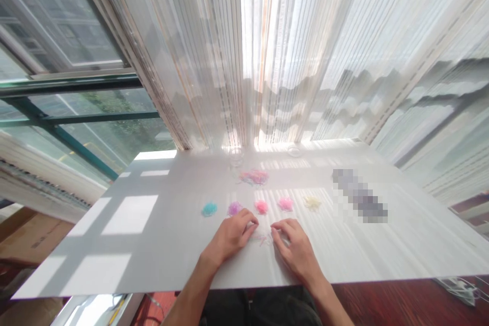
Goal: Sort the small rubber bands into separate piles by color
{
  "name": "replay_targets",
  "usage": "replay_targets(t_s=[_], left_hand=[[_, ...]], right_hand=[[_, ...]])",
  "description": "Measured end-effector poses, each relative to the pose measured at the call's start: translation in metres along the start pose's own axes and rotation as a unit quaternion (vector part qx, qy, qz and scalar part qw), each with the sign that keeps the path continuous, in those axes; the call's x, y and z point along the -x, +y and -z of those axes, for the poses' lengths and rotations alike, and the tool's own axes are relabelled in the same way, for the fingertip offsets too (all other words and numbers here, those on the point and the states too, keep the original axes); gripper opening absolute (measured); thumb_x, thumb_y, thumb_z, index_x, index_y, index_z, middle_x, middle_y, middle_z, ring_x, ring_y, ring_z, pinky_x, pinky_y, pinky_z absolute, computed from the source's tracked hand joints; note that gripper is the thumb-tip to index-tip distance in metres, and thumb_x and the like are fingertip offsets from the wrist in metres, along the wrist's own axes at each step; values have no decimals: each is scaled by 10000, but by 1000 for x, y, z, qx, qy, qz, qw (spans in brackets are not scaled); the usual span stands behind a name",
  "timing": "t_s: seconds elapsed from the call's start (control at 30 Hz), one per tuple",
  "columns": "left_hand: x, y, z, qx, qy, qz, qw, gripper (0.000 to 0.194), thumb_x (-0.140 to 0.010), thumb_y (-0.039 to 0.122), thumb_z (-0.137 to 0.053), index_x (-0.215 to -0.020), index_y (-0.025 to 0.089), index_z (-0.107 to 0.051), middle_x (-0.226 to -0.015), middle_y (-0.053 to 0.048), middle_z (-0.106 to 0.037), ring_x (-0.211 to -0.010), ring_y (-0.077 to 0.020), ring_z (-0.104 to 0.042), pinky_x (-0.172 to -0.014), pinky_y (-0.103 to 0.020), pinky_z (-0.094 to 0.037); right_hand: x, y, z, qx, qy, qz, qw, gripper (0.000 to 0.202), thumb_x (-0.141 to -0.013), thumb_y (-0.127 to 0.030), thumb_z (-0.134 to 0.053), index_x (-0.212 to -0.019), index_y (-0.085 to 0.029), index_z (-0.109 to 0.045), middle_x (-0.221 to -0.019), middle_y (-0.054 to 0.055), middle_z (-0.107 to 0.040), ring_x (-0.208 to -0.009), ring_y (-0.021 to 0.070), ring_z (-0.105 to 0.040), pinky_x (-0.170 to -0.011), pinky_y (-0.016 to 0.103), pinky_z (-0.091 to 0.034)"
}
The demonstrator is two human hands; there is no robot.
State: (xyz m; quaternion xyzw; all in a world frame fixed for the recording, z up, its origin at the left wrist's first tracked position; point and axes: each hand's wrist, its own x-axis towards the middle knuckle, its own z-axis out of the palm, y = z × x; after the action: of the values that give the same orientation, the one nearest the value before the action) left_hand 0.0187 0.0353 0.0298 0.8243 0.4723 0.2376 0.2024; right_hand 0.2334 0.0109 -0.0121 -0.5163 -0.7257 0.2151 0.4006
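Five small piles of thin strands lie in a row on the white table (183, 244): teal (209, 208), purple (234, 208), red-pink (261, 207), pink (285, 204) and pale yellow (312, 202). Behind them is a larger mixed pile (255, 177). My left hand (234, 234) rests just in front of the purple pile, thumb and fingers curled together; anything between the tips is too small to make out. Opposite it, my right hand (293, 244) has its thumb and fingertips bent close together, their contents unclear. A few loose strands (263, 240) lie between my hands.
A clear round container (236, 155) and a clear shallow dish (294, 151) stand at the table's back edge by the sheer curtain (267, 61). A blurred-out dark object (359, 196) lies on the right. A cardboard box (34, 234) is beyond the left edge.
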Motion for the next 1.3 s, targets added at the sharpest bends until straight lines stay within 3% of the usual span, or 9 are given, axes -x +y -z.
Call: replay_targets(t_s=[0.23,0.37,0.57,0.83,1.0,1.3], left_hand=[[33,4,-16,123,154,118,973,138,-1017,268,-546,-999,221,-674,-892,-2,-722,-666,-126,-626,-659,-224,-532],[38,0,-26,159,191,157,956,192,-1023,319,-551,-970,212,-701,-804,-8,-733,-612,-126,-624,-610,-210,-538],[40,-9,-33,173,182,138,958,195,-1025,303,-539,-956,209,-695,-813,-22,-761,-575,-119,-633,-561,-195,-534],[45,-14,-41,110,166,49,979,131,-977,214,-564,-914,232,-677,-537,43,-574,-445,-120,-565,-485,-211,-495],[44,-11,-37,98,169,41,980,124,-965,194,-578,-933,233,-691,-610,27,-635,-469,-119,-568,-509,-220,-498],[45,-6,-33,119,201,29,972,132,-970,169,-585,-956,228,-702,-773,13,-740,-512,-96,-592,-545,-196,-525]], right_hand=[[1,5,1,9,-27,43,999,194,-1036,-308,-517,-975,-231,-684,-940,90,-696,-897,259,-674,-792,417,-588],[-3,10,1,11,-25,32,999,187,-1030,-335,-538,-974,-247,-692,-915,79,-713,-853,251,-698,-739,384,-607],[-4,5,3,30,-14,-16,999,211,-1033,-354,-534,-954,-241,-695,-886,72,-721,-797,226,-702,-701,335,-594],[-5,-11,-1,62,27,36,997,125,-988,-206,-583,-1003,-241,-702,-831,51,-704,-750,211,-688,-662,334,-586],[-2,-12,1,70,51,67,994,141,-961,-149,-604,-1038,-229,-691,-858,56,-715,-777,215,-691,-681,350,-589],[1,-10,5,50,35,115,991,178,-967,-90,-593,-1081,-221,-636,-867,47,-684,-782,196,-655,-679,334,-563]])
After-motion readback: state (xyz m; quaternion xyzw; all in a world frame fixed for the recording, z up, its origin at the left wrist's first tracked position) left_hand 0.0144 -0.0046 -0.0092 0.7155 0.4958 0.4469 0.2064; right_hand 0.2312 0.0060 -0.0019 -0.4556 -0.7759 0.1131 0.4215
